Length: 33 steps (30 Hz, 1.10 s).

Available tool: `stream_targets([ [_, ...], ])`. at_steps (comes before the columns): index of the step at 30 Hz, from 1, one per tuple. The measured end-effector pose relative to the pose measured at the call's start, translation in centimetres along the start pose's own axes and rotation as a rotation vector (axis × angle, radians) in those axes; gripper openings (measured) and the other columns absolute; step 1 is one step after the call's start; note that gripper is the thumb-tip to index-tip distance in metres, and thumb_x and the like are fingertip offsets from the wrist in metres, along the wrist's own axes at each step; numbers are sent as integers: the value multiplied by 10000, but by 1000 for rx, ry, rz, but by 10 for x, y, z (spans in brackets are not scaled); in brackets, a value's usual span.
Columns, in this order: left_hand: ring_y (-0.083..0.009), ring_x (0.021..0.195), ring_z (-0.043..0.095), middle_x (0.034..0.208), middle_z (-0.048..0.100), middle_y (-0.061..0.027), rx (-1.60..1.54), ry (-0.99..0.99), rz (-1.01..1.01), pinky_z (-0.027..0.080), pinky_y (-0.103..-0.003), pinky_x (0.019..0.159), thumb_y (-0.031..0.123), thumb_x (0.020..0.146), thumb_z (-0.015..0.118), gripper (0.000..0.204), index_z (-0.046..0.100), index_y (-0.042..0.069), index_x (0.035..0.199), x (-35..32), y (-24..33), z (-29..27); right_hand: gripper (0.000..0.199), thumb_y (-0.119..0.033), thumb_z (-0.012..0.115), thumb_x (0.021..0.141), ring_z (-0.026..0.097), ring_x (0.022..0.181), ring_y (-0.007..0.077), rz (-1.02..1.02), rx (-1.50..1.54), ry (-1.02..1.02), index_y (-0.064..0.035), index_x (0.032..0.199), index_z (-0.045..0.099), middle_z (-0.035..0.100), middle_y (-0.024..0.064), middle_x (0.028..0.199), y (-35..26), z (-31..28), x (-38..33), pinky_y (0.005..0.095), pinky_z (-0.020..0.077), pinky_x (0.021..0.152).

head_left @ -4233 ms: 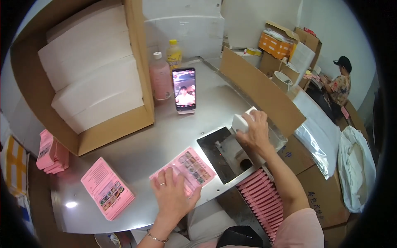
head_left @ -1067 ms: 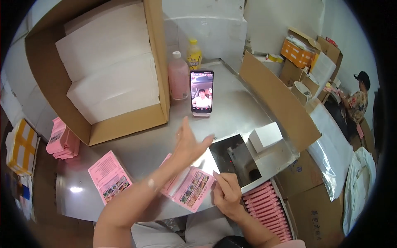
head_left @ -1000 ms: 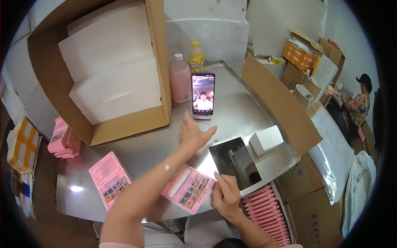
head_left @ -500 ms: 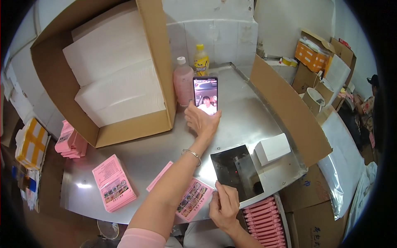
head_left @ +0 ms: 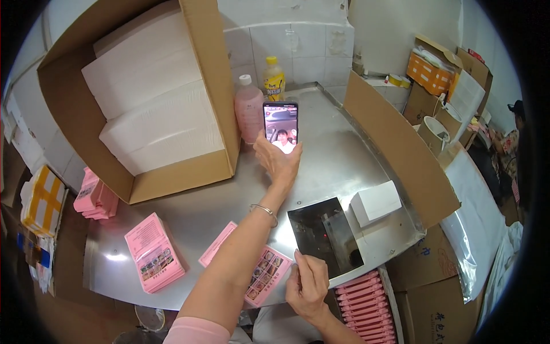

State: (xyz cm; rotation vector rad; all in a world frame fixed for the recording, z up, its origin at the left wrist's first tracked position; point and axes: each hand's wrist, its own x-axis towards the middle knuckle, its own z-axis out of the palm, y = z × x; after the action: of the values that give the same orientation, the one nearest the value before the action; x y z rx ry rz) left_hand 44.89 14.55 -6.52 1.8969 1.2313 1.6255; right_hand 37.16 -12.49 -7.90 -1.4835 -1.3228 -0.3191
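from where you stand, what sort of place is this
Probably a small packing workshop: a stack of pink printed packets lies on a metal worktop, a large open cardboard box holds white bundles, and what looks like a row of pink packets fills a container below the worktop's edge.

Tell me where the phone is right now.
In the head view, the phone is at upper centre, the left hand at its lower end, the pink bottle on its left and the yellow-capped bottle behind it.

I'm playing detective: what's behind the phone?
A yellow-capped plastic bottle stands behind the smartphone, its lower part covered. Anything else hidden by the smartphone and left hand can't be seen.
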Motion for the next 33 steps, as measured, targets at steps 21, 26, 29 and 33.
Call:
stream_targets([
  [21, -412, 1222, 402, 1291, 417, -253, -76, -46, 1, 310, -507, 1063, 256, 673, 860, 971, 284, -8, 1409, 1, 1, -9, 483, 161, 612, 678, 596, 847, 313, -21, -26, -10, 93, 1155, 636, 606, 175, 1002, 0, 0, 0, 375, 486, 738],
  [26, -386, 1218, 412, 1284, 429, -227, -58, -32, 20, 332, -498, 1055, 347, 695, 848, 949, 310, -22, 1384, 0, -1, -9, 489, 162, 611, 675, 597, 849, 312, -21, -33, -7, 93, 1159, 634, 607, 173, 1000, 0, -1, 0, 374, 486, 739],
  [29, -391, 1233, 395, 1296, 422, -234, -54, -53, -2, 322, -502, 1063, 347, 694, 850, 955, 309, -23, 1387, 0, -3, -8, 487, 164, 609, 678, 597, 852, 313, -22, -30, -9, 93, 1160, 632, 607, 173, 997, 0, -1, 1, 377, 487, 743],
  [33, -390, 1259, 363, 1335, 398, -247, 11, -65, 36, 295, -493, 1088, 341, 696, 852, 1030, 231, -27, 1430, 0, -3, -18, 466, 159, 616, 696, 597, 854, 315, -24, -28, 2, 94, 1158, 632, 603, 177, 1007, -1, 1, 1, 379, 489, 739],
])
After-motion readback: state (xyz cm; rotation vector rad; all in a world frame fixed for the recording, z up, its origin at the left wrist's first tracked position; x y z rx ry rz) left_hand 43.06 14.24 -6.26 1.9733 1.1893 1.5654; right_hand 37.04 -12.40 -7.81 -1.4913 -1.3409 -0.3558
